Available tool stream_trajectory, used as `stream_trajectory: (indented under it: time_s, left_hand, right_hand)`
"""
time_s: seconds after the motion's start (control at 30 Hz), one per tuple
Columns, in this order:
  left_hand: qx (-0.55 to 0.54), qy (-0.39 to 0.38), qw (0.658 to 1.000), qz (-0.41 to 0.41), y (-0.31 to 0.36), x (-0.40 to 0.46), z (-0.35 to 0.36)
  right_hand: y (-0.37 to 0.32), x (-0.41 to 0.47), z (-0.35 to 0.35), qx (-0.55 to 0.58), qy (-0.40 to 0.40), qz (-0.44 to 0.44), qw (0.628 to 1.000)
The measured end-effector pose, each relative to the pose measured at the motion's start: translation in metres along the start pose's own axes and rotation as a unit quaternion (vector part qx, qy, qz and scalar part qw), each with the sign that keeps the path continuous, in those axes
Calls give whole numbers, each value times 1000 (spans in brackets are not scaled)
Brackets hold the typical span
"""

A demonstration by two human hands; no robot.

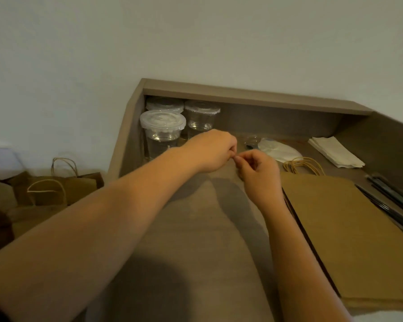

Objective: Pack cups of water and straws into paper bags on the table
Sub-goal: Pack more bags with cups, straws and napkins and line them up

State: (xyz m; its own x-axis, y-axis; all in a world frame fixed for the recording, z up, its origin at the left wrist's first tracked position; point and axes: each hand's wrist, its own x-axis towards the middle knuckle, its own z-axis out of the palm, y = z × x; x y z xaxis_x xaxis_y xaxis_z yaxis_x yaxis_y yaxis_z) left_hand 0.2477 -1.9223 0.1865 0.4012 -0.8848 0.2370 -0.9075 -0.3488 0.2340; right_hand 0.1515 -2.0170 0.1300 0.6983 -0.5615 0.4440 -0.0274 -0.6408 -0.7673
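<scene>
Several filled-looking paper bags (63,189) stand off the table's left edge, so part of the packing seems done. 3 lidded cups of water (162,133) wait in the back-left corner under the shelf (242,96), a stack of flat paper bags (349,231) lies at the right, and dark straws (391,198) sit along the far right edge, so more bags are left to pack. The left hand (213,151) and right hand (258,174) meet fingertip to fingertip over the table (196,228), fingers curled as if pinching something tiny; what they hold, if anything, I cannot tell. Items behind the hands are blurred
</scene>
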Motion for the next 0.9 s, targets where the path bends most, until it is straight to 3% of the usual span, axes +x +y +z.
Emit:
stream_trajectory:
  time_s: [0.13,0.3,0.47,0.6,0.9]
  left_hand:
    - [-12,39,999,33,5,-40,-46]
    - [-132,85,988,7,-14,-141,-86]
    - [-236,110,964,-57,-48,-254,-99]
    - [-246,103,957,-113,-84,-322,-97]
    - [-271,54,932,-234,-165,-432,-25]
  right_hand:
    - [-52,-20,-2,118,18,1,993]
    - [-126,-76,21,205,-52,-11,977]
    - [-192,-139,71,169,-119,-16,978]
    - [-222,-179,125,156,-154,8,976]
    - [-200,-241,244,108,-290,138,941]
